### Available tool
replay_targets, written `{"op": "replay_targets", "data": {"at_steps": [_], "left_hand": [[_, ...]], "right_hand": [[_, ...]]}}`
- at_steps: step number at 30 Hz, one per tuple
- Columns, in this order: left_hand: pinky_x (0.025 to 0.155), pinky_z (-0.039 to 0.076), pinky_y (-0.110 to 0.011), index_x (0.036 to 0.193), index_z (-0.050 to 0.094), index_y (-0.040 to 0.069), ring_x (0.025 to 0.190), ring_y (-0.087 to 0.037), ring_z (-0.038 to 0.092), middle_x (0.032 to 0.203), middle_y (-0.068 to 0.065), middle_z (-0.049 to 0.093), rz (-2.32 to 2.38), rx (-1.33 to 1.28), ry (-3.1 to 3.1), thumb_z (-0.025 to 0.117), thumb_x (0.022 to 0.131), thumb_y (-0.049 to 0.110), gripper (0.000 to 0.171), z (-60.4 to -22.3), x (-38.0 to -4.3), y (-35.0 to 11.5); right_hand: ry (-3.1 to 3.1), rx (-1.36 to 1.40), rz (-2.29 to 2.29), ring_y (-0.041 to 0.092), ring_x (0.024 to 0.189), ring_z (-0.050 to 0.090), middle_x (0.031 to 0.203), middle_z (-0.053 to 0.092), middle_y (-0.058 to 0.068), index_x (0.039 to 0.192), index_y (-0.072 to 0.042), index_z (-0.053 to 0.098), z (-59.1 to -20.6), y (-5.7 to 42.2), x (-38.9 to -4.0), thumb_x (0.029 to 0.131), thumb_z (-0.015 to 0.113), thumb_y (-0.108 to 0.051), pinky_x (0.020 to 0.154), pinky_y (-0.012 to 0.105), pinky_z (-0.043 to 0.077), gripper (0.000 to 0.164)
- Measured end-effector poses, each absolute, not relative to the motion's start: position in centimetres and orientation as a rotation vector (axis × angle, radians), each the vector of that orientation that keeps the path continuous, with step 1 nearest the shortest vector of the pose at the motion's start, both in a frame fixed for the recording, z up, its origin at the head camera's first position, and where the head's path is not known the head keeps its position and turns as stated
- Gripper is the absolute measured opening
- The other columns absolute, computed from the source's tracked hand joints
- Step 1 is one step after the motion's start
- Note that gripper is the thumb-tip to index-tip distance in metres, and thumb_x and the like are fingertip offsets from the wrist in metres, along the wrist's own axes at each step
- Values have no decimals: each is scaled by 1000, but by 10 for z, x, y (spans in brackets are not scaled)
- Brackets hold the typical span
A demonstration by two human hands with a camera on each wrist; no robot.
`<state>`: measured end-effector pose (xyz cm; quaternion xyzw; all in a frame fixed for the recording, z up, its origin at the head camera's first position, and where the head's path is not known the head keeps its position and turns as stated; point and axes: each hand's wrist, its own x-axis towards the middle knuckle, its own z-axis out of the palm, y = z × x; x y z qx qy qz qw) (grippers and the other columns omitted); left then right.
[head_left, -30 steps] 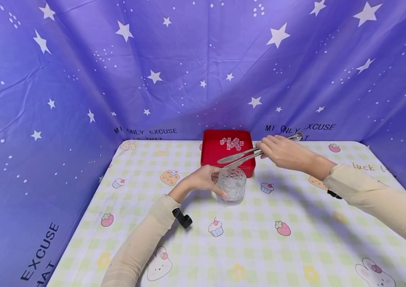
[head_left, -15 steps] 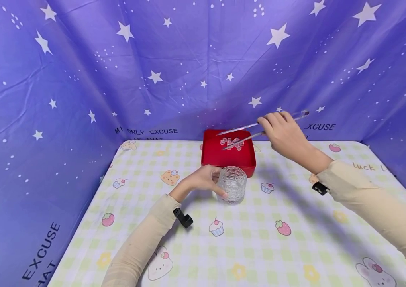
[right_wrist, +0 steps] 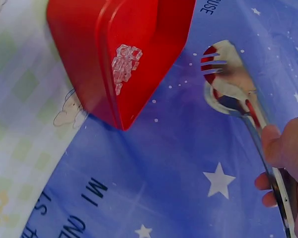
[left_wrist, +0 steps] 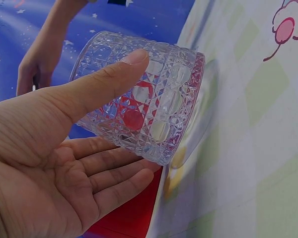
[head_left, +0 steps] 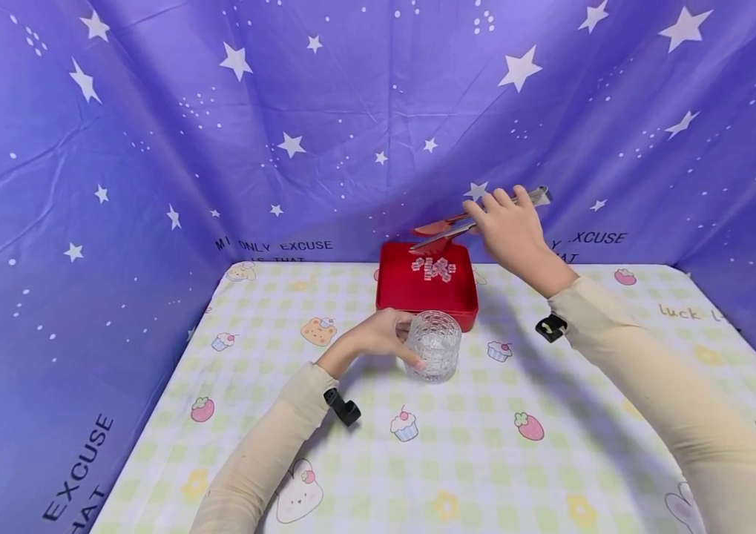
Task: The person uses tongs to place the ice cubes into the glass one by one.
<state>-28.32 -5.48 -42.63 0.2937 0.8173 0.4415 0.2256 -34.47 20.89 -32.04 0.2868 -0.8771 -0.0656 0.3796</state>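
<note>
A clear textured glass (head_left: 432, 345) stands upright on the table in the head view. My left hand (head_left: 380, 334) holds its left side, the thumb across the near wall and the fingers at the far side, as the left wrist view also shows of the glass (left_wrist: 139, 94). My right hand (head_left: 507, 226) grips metal serving tongs (head_left: 444, 228) above the back of a red box (head_left: 394, 289). One tong end is slotted like a fork and the other is spoon-shaped; the tongs (right_wrist: 253, 111) stand apart from the box (right_wrist: 74, 54). Several small clear cubes (head_left: 436, 268) lie inside the box.
The box sits right behind the glass. A checked tablecloth (head_left: 458, 437) with printed cartoon pictures covers the table. A blue-purple curtain (head_left: 351, 96) with stars hangs close behind the table's back edge and at both sides.
The right hand has raised the tongs from beside the glass's rim and moved them back over the box's rear. The left hand and glass have stayed in place.
</note>
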Motion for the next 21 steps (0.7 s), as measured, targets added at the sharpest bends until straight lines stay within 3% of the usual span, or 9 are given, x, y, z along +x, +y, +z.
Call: {"op": "replay_targets", "data": {"at_steps": [6,16,21], "left_hand": [[102,54,-25,131,66,3,118,-20,68,124,-10,73,1225,807,2243,91,74,10,62,-427,-284,-55],[97,55,-22,129,67,3,110,-16,70,120,-10,75,1249,795,2212,92,72,10,62,-427,-284,-56],[98,54,-23,129,67,3,110,-15,70,120,-9,75,1258,804,2207,92,73,10,62,-427,-284,-57]], "right_hand": [[-2255,705,-174,36,85,54,94,70,21,108,-8,73,-327,197,-362,90,73,-9,84,50,41,18],[-2394,680,-247,36,85,57,82,67,20,90,-5,75,-342,179,-373,87,71,-8,90,49,43,6],[-2463,644,-273,35,84,54,80,64,19,83,-4,73,-346,170,-373,92,57,0,92,48,40,19]]}}
